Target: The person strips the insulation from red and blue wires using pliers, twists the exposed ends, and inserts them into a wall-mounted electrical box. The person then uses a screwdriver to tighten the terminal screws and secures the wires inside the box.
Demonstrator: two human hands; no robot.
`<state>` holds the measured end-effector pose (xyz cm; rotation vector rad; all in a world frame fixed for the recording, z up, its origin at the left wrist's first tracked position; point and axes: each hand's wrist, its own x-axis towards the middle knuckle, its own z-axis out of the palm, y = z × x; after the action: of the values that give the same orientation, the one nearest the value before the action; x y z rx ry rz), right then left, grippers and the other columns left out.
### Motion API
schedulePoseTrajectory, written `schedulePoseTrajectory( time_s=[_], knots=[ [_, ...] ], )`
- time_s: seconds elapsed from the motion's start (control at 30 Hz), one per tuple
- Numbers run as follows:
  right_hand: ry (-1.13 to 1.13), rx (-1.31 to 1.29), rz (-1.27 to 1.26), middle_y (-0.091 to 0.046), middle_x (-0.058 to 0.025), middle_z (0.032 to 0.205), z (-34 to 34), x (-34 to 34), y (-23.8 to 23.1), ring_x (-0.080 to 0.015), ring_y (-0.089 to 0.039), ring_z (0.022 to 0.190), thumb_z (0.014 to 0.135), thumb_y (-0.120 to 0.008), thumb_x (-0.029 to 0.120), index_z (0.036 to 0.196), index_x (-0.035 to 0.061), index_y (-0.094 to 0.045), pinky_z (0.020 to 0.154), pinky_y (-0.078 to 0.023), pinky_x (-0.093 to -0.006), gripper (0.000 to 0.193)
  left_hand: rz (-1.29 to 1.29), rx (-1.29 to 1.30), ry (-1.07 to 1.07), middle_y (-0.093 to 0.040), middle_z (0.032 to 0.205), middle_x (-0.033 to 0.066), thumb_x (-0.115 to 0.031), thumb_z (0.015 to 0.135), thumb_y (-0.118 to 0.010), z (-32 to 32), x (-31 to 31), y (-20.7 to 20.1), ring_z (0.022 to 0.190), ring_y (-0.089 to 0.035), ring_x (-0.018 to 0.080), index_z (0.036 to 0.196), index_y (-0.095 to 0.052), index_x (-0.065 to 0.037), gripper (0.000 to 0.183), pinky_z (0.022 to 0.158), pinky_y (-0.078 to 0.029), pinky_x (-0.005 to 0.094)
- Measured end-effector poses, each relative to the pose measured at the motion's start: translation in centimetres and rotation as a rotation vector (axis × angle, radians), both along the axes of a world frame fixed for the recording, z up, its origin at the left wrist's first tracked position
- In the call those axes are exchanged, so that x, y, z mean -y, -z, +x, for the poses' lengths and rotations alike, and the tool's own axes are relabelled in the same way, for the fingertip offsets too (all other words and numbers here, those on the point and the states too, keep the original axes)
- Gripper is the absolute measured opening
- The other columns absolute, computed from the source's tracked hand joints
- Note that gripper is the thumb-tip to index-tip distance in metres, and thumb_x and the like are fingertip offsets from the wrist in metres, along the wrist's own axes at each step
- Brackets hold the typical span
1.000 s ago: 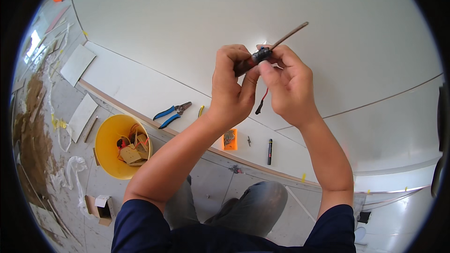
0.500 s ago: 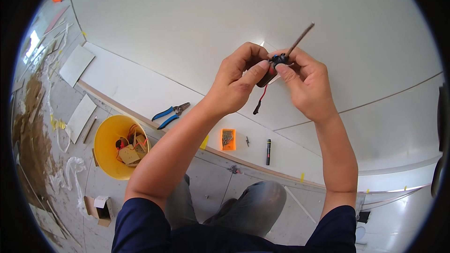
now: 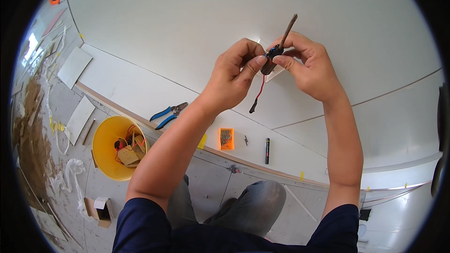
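Note:
Both my hands are raised together in front of the upright white panel. What they hold is a small dark object [image 3: 269, 67] with a long metal rod [image 3: 288, 29], like a screwdriver shaft, slanting up and away from it. My left hand [image 3: 236, 69] pinches its left side with thumb and forefinger, near a bit of blue. On the other side, the thumb and fingers of my right hand [image 3: 309, 68] grip it. Below the object hangs a short red wire [image 3: 260, 91] with a black end. A white square plate [image 3: 276, 72] is partly hidden behind the hands.
On the white ledge lie blue-handled wire strippers [image 3: 169, 114], an orange box of screws [image 3: 226, 138], two loose screws [image 3: 246, 140] and a black marker [image 3: 267, 151]. A yellow bucket [image 3: 105, 161] with scraps stands on the floor at left, near loose boards [image 3: 80, 119] and debris.
Both hands have shifted slightly left and up with the dark object. The rod now points more steeply upward, and the red wire hangs a little further left.

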<state>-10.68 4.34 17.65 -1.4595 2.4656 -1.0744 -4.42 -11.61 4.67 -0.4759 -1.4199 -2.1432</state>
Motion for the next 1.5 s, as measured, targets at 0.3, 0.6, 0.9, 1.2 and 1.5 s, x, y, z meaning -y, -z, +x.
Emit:
schedulePoseTrajectory(
  time_s=[0.3, 0.6, 0.9, 1.2, 1.5],
  knots=[
    [-0.173, 0.167, 0.046, -0.069, 0.0020, 0.097, -3.3, 0.3, -0.5, -0.0086, -0.062, 0.084, 0.100, -0.070, 0.000, 0.118, 0.0066, -0.076, 0.080, -0.054, -0.0256, 0.019, 0.155, 0.092, 0.169, -0.065, 0.093, -0.0013, -0.014, 0.105, -0.073, 0.0, 1.4, 0.1, 0.089, -0.056, 0.0085, 0.102, -0.066, -0.004, 0.012, 0.084, -0.048, 0.0247],
    [-0.090, 0.378, 0.069, -0.071, 0.0005, 0.092, -2.5, 1.8, -0.1, -0.0067, -0.060, 0.075, 0.103, -0.065, -0.001, 0.118, 0.0077, -0.077, 0.071, -0.054, -0.0240, 0.021, 0.146, 0.024, 0.086, -0.070, 0.099, 0.0037, -0.009, 0.103, -0.074, -1.1, 2.7, 1.2, 0.094, -0.064, 0.0129, 0.112, -0.068, -0.001, 0.014, 0.087, -0.054, 0.0297],
    [-0.103, 0.490, -0.101, -0.074, -0.0050, 0.108, -1.1, 2.9, 1.8, -0.0091, -0.067, 0.089, 0.103, -0.067, 0.004, 0.118, 0.0037, -0.074, 0.076, -0.055, -0.0252, 0.016, -0.139, 0.084, -0.017, -0.068, 0.108, 0.0007, -0.011, 0.104, -0.072, 0.2, 4.4, 0.3, 0.104, -0.062, 0.0113, 0.136, -0.063, 0.001, 0.035, 0.097, -0.051, 0.0279],
    [0.115, 0.380, -0.060, -0.069, -0.0014, 0.094, 1.3, 4.0, 3.8, -0.0064, -0.059, 0.076, 0.105, -0.068, 0.009, 0.116, 0.0003, -0.068, 0.066, -0.049, -0.0245, 0.014, -0.183, 0.186, -0.296, -0.064, 0.086, 0.0034, -0.005, 0.105, -0.069, 2.0, 2.7, 0.3, 0.072, -0.052, 0.0104, 0.116, -0.058, 0.000, 0.016, 0.067, -0.046, 0.0251],
    [0.094, 0.318, -0.122, -0.062, -0.0001, 0.083, 1.8, 3.9, 4.1, -0.0062, -0.054, 0.062, 0.108, -0.062, 0.007, 0.102, 0.0031, -0.060, 0.054, -0.045, -0.0237, 0.007, 0.201, 0.174, 0.012, -0.053, 0.093, -0.0020, -0.025, 0.115, -0.054, 2.0, 1.0, 1.1, 0.080, -0.043, 0.0065, 0.124, -0.055, -0.001, 0.026, 0.072, -0.040, 0.0227]
  ],
)
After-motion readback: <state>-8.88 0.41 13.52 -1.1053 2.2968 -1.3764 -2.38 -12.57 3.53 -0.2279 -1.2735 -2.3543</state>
